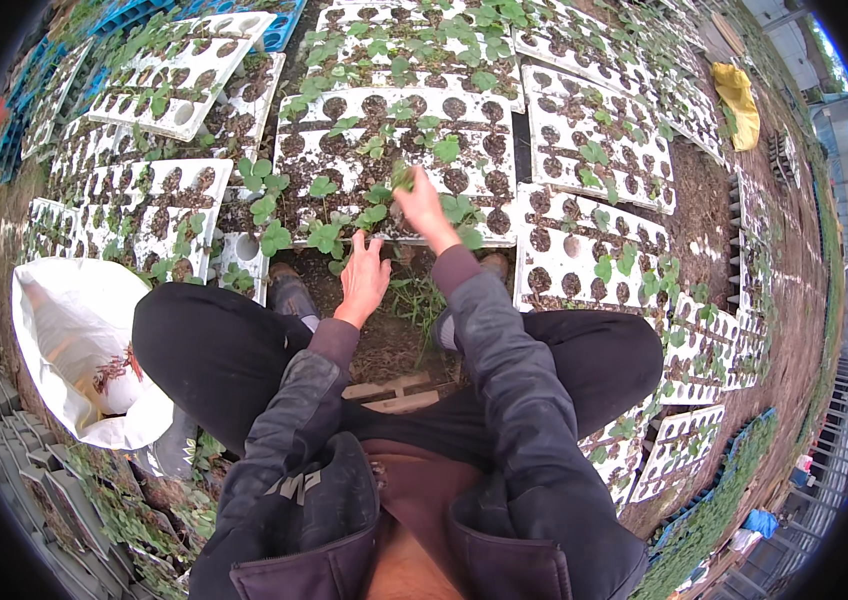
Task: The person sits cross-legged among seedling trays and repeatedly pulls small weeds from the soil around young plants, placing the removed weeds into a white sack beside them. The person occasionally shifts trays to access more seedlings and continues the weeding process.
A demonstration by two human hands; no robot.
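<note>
Before me lies a white foam seedling tray [394, 137] with round soil-filled cells and young, strawberry-like plants [325, 237]. My right hand [424, 204] is over its front half, fingertips closed on a small clump of greenish leaves [402, 177]. Whether that clump is still rooted in a cell cannot be told. Close to the front edge, my left hand [365, 279] has its fingers apart and holds nothing. Its fingertips are just below a leafy plant [371, 216] at the rim.
An open white sack [56, 322] with reddish scraps inside stands by my left knee. More foam trays [596, 135] surround me, some overlapping or tilted. Weeds [418, 304] grow between my feet. A yellow sack [736, 105] lies at the far right, and blue trays [285, 26] at the back.
</note>
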